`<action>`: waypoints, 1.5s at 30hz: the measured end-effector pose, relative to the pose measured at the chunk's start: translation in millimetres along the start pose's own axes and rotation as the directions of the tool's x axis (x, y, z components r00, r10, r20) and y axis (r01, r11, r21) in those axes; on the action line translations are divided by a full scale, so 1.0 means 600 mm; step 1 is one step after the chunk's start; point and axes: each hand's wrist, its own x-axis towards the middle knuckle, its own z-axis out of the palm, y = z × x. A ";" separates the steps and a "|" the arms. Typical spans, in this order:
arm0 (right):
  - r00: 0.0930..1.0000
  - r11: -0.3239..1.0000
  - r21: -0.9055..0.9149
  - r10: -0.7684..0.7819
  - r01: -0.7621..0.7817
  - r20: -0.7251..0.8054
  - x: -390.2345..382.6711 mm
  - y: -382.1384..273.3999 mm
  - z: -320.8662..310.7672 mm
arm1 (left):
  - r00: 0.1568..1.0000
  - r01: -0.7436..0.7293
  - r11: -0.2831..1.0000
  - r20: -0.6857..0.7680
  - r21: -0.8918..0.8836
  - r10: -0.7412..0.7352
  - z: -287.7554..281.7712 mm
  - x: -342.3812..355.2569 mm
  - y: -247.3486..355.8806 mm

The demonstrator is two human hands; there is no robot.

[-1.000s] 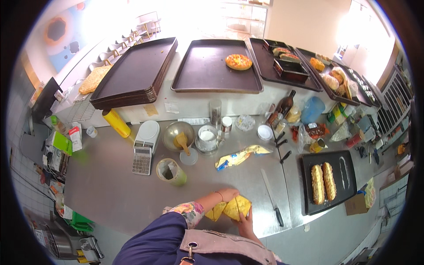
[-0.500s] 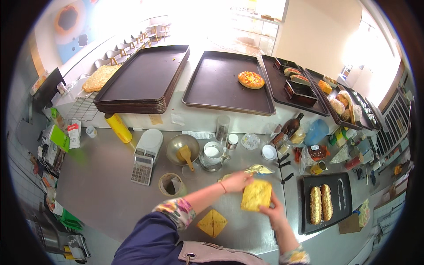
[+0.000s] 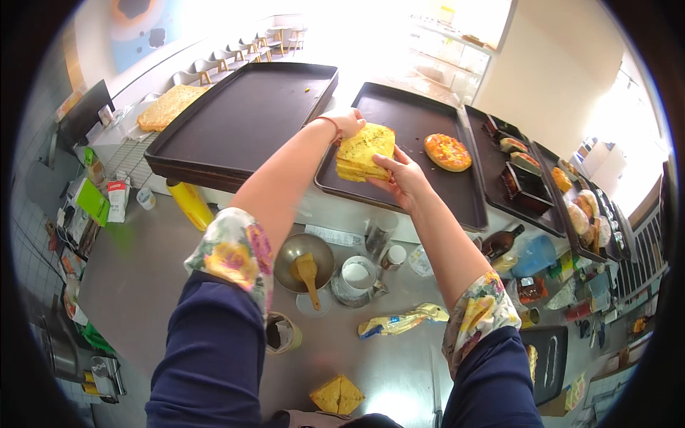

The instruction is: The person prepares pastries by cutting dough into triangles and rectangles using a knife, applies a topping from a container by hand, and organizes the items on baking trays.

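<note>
My left hand grips the upper left corner of a stack of square, yellow, herb-flecked slices. My right hand has its thumb and fingers round the stack's right and lower side. Both hands hold it up over the left part of a dark baking tray, with a round topped bread to its right. More yellow slices, cut diagonally, lie on the steel worktop near my body.
A stack of trays stands left; trays with loaf tins and breads stand right. Below are a yellow roll, a bowl with spatula, a measuring cup, a container, bottles, a long knife and a tray.
Both hands have lifted the yellow slices from the worktop and moved them forward and up over the middle tray. The cut slices left on the worktop stayed behind.
</note>
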 end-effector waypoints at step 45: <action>0.949 0.944 -0.288 -0.226 0.158 -0.219 -0.431 -0.010 -0.188 | 0.988 0.095 0.358 0.133 -0.929 0.084 0.233 -0.451 0.238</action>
